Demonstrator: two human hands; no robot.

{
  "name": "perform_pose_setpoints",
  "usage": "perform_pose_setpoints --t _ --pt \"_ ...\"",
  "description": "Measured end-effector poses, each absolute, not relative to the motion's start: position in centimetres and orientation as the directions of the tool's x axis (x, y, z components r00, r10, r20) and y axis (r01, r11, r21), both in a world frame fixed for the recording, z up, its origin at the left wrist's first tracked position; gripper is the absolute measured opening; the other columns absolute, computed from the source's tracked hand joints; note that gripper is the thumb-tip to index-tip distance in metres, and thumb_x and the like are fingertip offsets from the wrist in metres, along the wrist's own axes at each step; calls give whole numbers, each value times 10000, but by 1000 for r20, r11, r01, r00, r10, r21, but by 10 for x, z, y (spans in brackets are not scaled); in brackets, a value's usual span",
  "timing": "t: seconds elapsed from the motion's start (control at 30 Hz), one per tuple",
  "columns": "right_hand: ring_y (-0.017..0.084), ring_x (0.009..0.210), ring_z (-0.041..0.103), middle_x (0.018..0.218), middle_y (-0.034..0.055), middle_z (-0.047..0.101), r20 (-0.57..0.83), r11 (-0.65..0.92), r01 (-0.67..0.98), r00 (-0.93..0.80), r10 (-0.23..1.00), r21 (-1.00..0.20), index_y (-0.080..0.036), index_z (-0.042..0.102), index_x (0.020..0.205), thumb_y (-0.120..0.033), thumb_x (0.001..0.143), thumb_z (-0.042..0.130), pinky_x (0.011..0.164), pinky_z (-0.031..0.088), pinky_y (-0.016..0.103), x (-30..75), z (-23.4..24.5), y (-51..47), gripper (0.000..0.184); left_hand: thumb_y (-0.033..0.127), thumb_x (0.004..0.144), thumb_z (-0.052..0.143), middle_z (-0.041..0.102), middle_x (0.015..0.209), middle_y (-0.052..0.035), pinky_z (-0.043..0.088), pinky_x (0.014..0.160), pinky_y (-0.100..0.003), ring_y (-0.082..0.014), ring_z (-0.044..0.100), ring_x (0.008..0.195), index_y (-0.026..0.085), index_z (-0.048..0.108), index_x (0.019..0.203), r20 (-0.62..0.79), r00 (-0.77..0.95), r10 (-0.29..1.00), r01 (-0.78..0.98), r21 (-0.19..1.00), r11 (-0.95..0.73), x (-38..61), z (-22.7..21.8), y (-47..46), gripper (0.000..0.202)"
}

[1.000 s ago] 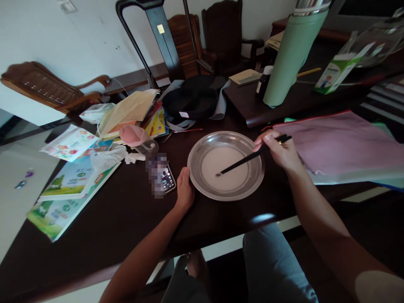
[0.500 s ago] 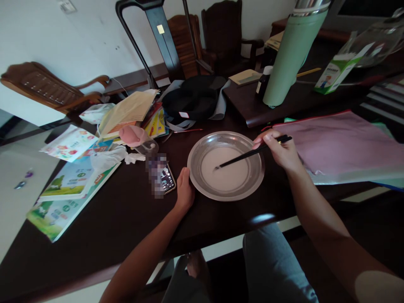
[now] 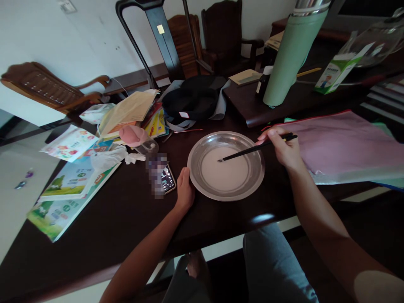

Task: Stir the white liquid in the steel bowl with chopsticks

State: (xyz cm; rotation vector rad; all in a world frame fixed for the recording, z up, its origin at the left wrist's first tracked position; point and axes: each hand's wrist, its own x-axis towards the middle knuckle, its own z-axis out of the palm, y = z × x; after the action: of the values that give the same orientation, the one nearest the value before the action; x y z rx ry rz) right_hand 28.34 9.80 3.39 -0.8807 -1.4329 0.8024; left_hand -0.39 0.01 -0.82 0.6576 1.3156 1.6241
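A round metal plate (image 3: 205, 190) with pale liquid (image 3: 227, 170) in it sits on the dark table (image 3: 126, 219). My right hand (image 3: 284, 149) is closed on dark chopsticks (image 3: 249, 150), whose tips dip into the liquid near the plate's far middle. My left hand (image 3: 184, 191) rests against the plate's left rim, fingers together, steadying it.
A phone (image 3: 167, 179) lies just left of my left hand. Books and papers (image 3: 72, 181) and a pink-lidded cup (image 3: 139, 139) crowd the left. A pink folder (image 3: 341, 143) lies at the right, a green flask (image 3: 290, 54) and a black bag (image 3: 192, 99) behind.
The chopstick tips have swept from the plate's near-left part up toward its far middle. My right hand shifted slightly right. My left hand has not moved.
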Motion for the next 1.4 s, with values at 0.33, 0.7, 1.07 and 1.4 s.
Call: perform_pose_setpoints --t 0.33,0.7,1.07,1.4 --pt "180 675 723 695 16 754 441 448 52 -105 891 -892 -241 777 767 -658 898 731 727 611 338 281 35 96 440 480 923 771 417 633 61 380 572 -233 -119 339 597 207 487 624 -133 -432 892 -323 946 -15 -4 -8 0 494" --pt "171 588 704 627 -4 728 411 411 -17 -83 908 -911 -249 771 770 -642 915 720 655 585 327 283 32 97 422 428 970 733 386 629 56 359 561 -236 -123 313 596 204 477 612 -121 -436 892 -306 952 -21 -3 -7 -1 494" --pt "162 505 645 567 -16 679 445 446 -11 52 894 -895 -261 752 733 -700 897 699 607 564 336 284 33 101 471 478 932 769 425 641 59 375 575 -233 -119 347 599 204 496 636 -153 -435 887 -336 942 -3 -3 -7 0 487" --pt "185 618 705 641 2 730 472 466 75 91 877 -881 -262 759 758 -714 894 692 687 587 348 282 37 99 476 479 948 750 412 628 58 368 569 -238 -121 335 590 205 490 626 -138 -432 891 -320 947 -8 -3 -7 0 496"
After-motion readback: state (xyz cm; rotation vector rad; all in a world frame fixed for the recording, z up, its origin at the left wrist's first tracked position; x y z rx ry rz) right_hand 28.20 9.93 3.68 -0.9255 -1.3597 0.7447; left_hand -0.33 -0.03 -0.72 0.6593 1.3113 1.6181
